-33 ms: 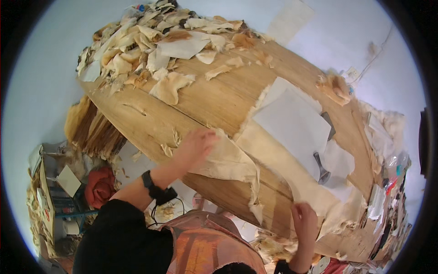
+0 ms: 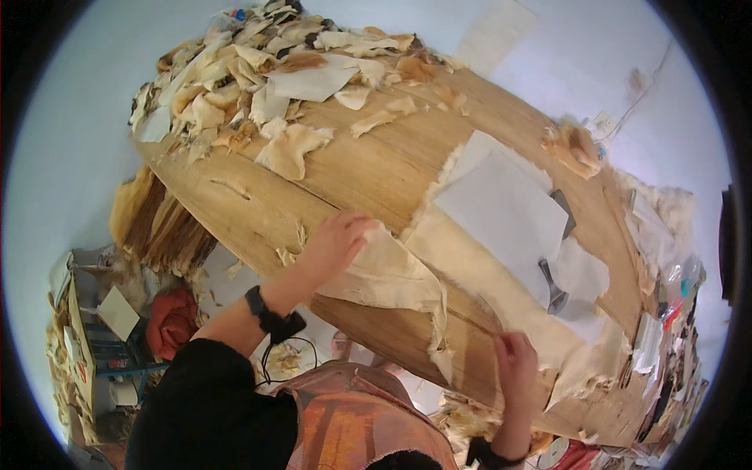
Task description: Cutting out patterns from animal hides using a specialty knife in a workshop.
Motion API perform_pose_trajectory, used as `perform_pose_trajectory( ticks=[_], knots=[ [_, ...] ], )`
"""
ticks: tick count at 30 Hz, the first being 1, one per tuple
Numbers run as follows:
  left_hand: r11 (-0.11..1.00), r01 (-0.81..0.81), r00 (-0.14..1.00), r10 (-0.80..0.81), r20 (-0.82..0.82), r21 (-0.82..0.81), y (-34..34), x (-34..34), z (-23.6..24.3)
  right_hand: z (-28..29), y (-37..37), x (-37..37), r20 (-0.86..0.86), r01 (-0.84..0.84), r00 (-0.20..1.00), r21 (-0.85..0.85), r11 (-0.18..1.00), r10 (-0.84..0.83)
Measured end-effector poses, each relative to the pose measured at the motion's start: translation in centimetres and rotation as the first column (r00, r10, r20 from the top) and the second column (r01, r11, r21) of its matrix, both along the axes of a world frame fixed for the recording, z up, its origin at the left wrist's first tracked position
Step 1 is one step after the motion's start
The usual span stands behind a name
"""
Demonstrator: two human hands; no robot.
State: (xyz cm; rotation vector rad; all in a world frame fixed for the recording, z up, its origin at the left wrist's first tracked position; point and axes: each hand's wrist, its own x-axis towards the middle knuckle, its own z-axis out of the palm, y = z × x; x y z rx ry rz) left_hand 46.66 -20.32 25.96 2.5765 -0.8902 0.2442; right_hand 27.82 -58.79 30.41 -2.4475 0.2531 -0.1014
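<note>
A cream-coloured strip of hide [image 2: 392, 274] with a ragged edge lies near the front of the wooden table. My left hand [image 2: 337, 247] rests over its far left end, palm down, with the fingers stretched forward and slightly bent. To the right spreads a larger cream hide [image 2: 462, 266], fur showing along its rim. White sheet pieces [image 2: 501, 211] lie on top of it, and a dark handle-shaped tool [image 2: 552, 288] sits on them. Beside the large hide's near edge, my right hand [image 2: 517, 364] is closed, fingers curled together; what they hold, if anything, is hidden.
Scraps of hide [image 2: 227, 86] heap up at the table's far left end. A stack of furs [image 2: 160, 215] hangs beside the left edge. A dark block [image 2: 562, 213] touches the sheets' far side. A brown fur scrap [image 2: 576, 149] lies at the far right edge.
My right hand has moved slightly up and left, along the large hide's edge. My left hand has shifted a little; the hides look unmoved.
</note>
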Motion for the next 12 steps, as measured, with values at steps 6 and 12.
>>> perform_pose_trajectory(
  ticks=[6, 12],
  knots=[
    [0.997, -0.074, 0.942, 0.060, -0.329, -0.028, 0.2, 4.5, -1.2, -6.1, 10.2, 7.7, 0.178, -0.072, 0.979, -0.136, 0.988, 0.096],
    [0.985, -0.030, 0.565, -0.124, -0.816, -0.170, 1.5, 2.0, -2.5, -6.0, 7.4, 4.2, -0.411, 0.321, 0.911, 0.747, 0.582, 0.024]
  ],
)
